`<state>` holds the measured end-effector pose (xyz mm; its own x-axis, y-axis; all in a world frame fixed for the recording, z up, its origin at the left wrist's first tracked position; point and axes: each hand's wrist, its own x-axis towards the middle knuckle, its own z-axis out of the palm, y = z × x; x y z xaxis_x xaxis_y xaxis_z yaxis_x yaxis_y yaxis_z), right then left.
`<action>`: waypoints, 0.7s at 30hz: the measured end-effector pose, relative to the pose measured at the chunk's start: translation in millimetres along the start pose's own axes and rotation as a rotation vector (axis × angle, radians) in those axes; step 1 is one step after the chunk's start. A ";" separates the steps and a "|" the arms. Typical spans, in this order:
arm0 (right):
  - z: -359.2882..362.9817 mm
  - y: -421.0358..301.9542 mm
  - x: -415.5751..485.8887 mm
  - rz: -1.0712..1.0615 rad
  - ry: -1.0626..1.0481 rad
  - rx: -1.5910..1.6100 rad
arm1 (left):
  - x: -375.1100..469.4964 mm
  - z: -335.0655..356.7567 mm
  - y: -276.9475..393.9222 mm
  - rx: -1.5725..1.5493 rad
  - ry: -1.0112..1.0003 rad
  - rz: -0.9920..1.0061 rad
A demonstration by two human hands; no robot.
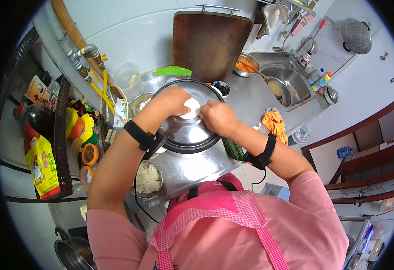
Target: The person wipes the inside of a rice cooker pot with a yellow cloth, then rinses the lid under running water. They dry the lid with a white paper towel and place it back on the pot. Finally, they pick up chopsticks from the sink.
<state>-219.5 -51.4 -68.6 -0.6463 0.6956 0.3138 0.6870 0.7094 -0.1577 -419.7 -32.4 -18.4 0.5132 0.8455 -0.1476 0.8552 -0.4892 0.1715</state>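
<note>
A large round pan lid point(190, 133) with a black rim lies over the middle of the steel counter, and what is beneath it is mostly hidden. My left hand point(173, 101) rests over it, thumb and fingers around a small white round thing point(191, 108) at the lid's centre. Fingers curled, my right hand point(218, 117) touches or nearly touches that white thing from the right; whether it grips anything cannot be seen. A bowl of white rice point(146, 180) stands near the counter's front edge. Cucumbers point(231, 148) lie below my right wrist.
A large wooden board point(210, 44) leans on the wall. A metal bowl of shredded carrot point(246, 65) stands beside the sink point(289, 81). An orange cloth point(274, 123) lies at the right edge. A small bowl of dark food point(221, 88) sits behind the lid; a shelf point(65, 135) flanks the left.
</note>
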 end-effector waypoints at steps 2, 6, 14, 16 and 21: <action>4.0 15.0 14.0 0.068 0.054 0.002 | 0.4 4.4 7.5 0.047 -0.032 -0.034; 7.7 37.3 51.9 0.115 -0.016 0.069 | -9.0 17.4 31.1 0.107 -0.005 -0.191; 5.3 38.9 109.2 0.016 -0.235 0.084 | -29.4 53.7 96.8 0.132 0.435 -0.190; 6.0 32.9 117.5 0.007 -0.284 0.168 | -27.6 52.9 88.7 0.070 0.374 -0.150; 10.1 6.5 137.5 -0.236 -0.486 0.233 | -29.0 59.8 92.1 0.264 0.213 -0.196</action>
<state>-307.3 50.0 -35.9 -0.8887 0.4494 -0.0911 0.4506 0.8194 -0.3544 -351.5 -114.8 -56.6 0.3352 0.9404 0.0577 0.9391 -0.3286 -0.1007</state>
